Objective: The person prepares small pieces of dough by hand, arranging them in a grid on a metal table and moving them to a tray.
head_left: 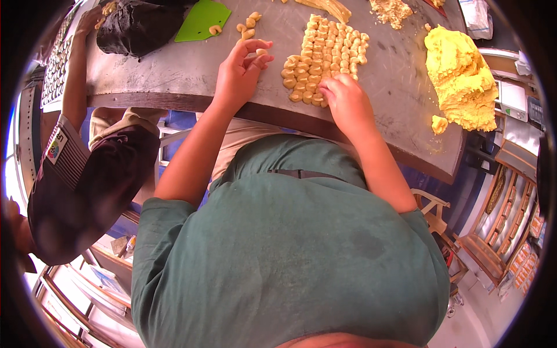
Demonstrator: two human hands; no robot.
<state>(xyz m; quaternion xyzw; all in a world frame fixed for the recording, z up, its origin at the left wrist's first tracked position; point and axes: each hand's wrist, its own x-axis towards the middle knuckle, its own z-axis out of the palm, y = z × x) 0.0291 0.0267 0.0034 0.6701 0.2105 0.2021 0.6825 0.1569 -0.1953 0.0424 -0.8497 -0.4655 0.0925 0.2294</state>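
Rows of small pale dough pieces (331,49) lie packed side by side on the grey metal table (394,104). My right hand (350,104) is at the near edge of these rows, its thumb and fingers pinched on a dough piece that they partly hide. To the left, my left hand (239,72) is raised over the table with a small curled dough piece (261,53) between thumb and fingers. Just beyond that hand, several loose curled dough pieces (250,23) lie on the metal.
A big yellow dough mass (458,75) sits at the right. Dough strips (328,7) and crumbly dough (391,11) lie at the far side. Left are a green scraper (200,22), a black plastic sheet (139,29) and a co-worker's arm (74,81), its hand at more dough pieces.
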